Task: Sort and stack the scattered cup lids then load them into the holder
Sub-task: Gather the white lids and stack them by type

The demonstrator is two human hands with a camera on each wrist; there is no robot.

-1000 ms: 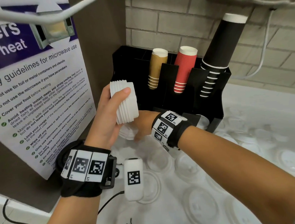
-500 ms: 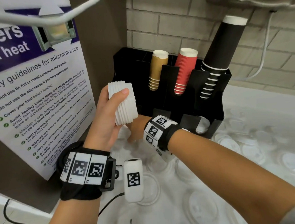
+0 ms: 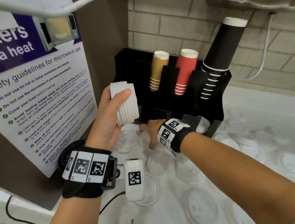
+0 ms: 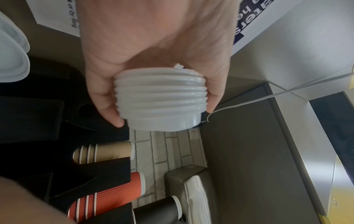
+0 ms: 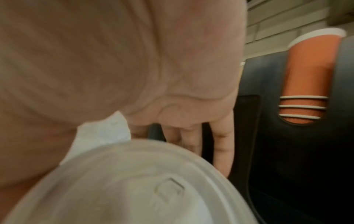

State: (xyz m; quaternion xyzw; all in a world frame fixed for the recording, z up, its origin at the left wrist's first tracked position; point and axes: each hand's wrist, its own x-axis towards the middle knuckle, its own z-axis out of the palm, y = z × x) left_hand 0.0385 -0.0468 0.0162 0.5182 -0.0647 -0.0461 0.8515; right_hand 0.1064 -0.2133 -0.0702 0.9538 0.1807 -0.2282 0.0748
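Lids [image 3: 196, 209] lie scattered over the white counter [image 3: 261, 107] from its near edge out to the right, most of them clear and flat. At the counter's back left corner stands the black holder [image 3: 216, 109], the biggest thing before me, with a tall black cup stack [image 3: 217, 58], a red one [image 3: 185, 71] and a tan one [image 3: 158, 70] leaning in its slots. It walls off the space behind my hands. Left of it, the microwave safety poster [image 3: 41, 103] covers the brown panel.

Compared with a second ago, my right hand [image 3: 151, 133] has slid further left along the foot of the holder, and my left hand [image 3: 108, 120] has stayed raised with its load.

My left hand grips the stack of white lids [image 3: 124, 102], thumb across the front and fingers [image 4: 103, 98] curled round the far side. The stack is tilted and held up clear of the counter, just left of the tan cups; the left wrist view [image 4: 161, 103] shows its ridged rims nested together.

My right hand is down on the counter right below that stack, fingers spread over a clear lid [image 3: 145, 140] at the holder's base. Whether they have closed on it I cannot tell; the right wrist view is blurred, with one lid [image 5: 134, 189] filling the foreground under my palm [image 5: 172, 75].
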